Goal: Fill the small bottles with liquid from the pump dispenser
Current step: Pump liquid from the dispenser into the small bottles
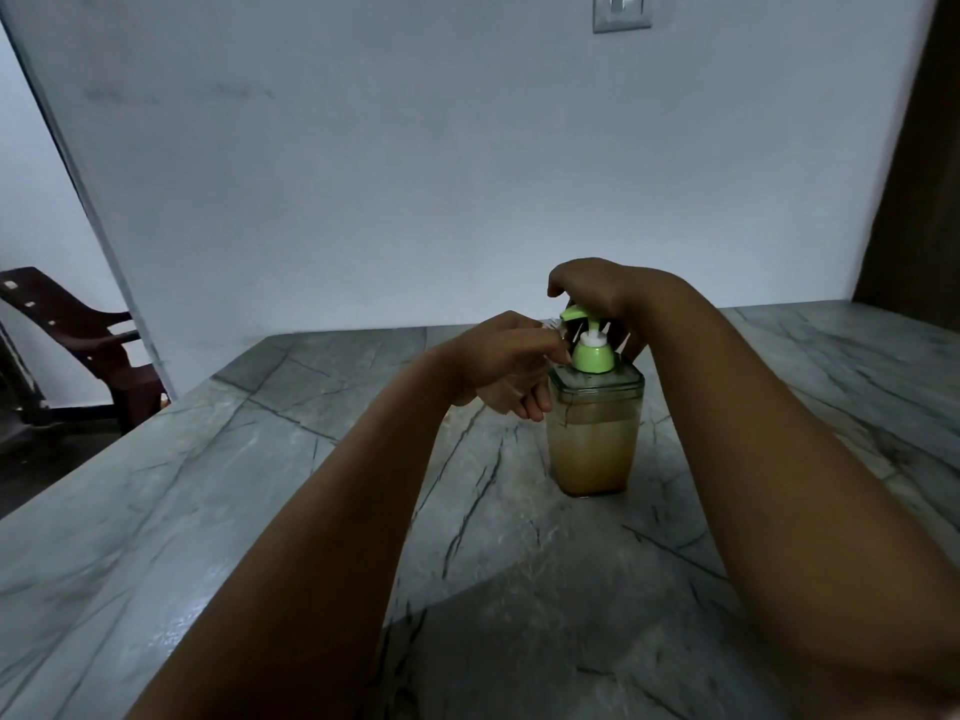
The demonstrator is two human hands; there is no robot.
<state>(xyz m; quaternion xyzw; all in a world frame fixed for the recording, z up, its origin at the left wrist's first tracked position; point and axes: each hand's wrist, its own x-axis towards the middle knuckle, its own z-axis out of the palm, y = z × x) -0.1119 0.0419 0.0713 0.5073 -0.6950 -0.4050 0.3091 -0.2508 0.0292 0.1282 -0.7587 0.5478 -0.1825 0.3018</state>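
**Both hands at the pump head, small bottle held under the spout**

The pump dispenser [595, 433] stands upright on the grey veined desk [208, 511], right of centre and a little back from the middle. It is a clear, square-sided container with a clear lid, a green collar and a green pump head on a white stem. A cloudy tan liquid fills roughly the lower two thirds of it.

The right hand [597, 293] lies over the top of the pump head, fingers curled down around it; the spout pokes out to the left from under the hand. The left hand [498, 363] is just beside the dispenser's left shoulder, fingers curled around a small bottle [506, 394] whose pale, translucent body shows between them. The hand hides most of that bottle, so its mouth and fill level cannot be made out.

Behind the desk rises a plain pale wall with a switch plate [622, 12] near the top edge. A dark brown chair [78, 340] stands on the floor at far left, beyond the desk's corner
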